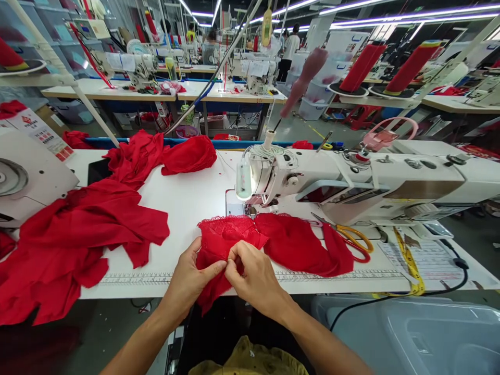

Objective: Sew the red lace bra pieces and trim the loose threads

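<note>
A red lace-trimmed garment piece [230,237] lies at the table's front edge, part of it hanging over. My left hand [191,273] grips its left side, thumb on top and fingers underneath. With fingertips pinched together, my right hand [252,278] holds the same fabric near the middle. Just beyond, the lace edge reaches the needle area of the white sewing machine [292,174], whose lamp is lit. More red fabric [299,245] spreads to the right, close to orange-handled scissors [355,239].
Piles of red fabric [86,219] cover the left of the table. Red thread cones [361,65] stand behind the machine. A yellow tape measure [408,260] and paper sheet [429,263] lie at right, above a translucent plastic bin [414,333]. Another person [291,47] stands far back.
</note>
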`<move>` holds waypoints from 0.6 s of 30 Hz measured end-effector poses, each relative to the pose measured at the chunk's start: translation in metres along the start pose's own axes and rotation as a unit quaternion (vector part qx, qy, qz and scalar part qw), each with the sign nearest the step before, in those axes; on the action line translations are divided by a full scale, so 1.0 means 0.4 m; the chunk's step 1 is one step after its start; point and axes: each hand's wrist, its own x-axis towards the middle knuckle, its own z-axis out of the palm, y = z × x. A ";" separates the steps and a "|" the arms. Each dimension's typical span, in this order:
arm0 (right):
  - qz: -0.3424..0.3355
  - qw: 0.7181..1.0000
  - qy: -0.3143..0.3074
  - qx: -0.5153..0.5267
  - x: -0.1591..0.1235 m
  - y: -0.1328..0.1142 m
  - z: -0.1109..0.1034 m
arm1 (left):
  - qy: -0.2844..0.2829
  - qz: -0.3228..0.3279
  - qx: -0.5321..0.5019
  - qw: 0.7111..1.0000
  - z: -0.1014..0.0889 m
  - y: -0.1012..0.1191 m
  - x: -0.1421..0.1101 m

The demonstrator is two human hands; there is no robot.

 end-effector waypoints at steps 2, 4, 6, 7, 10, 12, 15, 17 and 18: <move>0.037 0.996 -0.034 0.070 0.005 0.006 -0.001 | -0.020 -0.024 -0.021 0.999 0.000 0.000 0.001; 0.082 0.981 -0.067 0.161 0.010 0.015 -0.006 | -0.042 -0.048 -0.043 0.997 -0.002 0.000 0.001; 0.116 0.964 -0.074 0.228 0.013 0.022 -0.014 | -0.052 -0.064 -0.058 0.995 -0.004 0.000 0.000; 0.126 0.958 -0.068 0.247 0.014 0.025 -0.019 | -0.052 -0.069 -0.065 0.994 -0.006 -0.001 0.000; 0.123 0.960 -0.033 0.249 0.006 0.024 -0.031 | -0.045 -0.077 -0.076 0.993 -0.010 -0.003 0.001; 0.099 0.971 -0.014 0.217 -0.005 0.019 -0.036 | -0.043 -0.076 -0.076 0.993 -0.010 -0.006 0.003; 0.057 0.986 -0.016 0.157 -0.018 0.011 -0.037 | -0.051 -0.061 -0.065 0.995 -0.006 -0.008 0.006; 0.035 0.992 -0.025 0.123 -0.020 0.010 -0.035 | -0.049 -0.050 -0.047 0.996 -0.001 -0.007 0.006; 0.027 0.993 -0.027 0.112 -0.019 0.010 -0.034 | -0.046 -0.046 -0.035 0.997 0.001 -0.005 0.005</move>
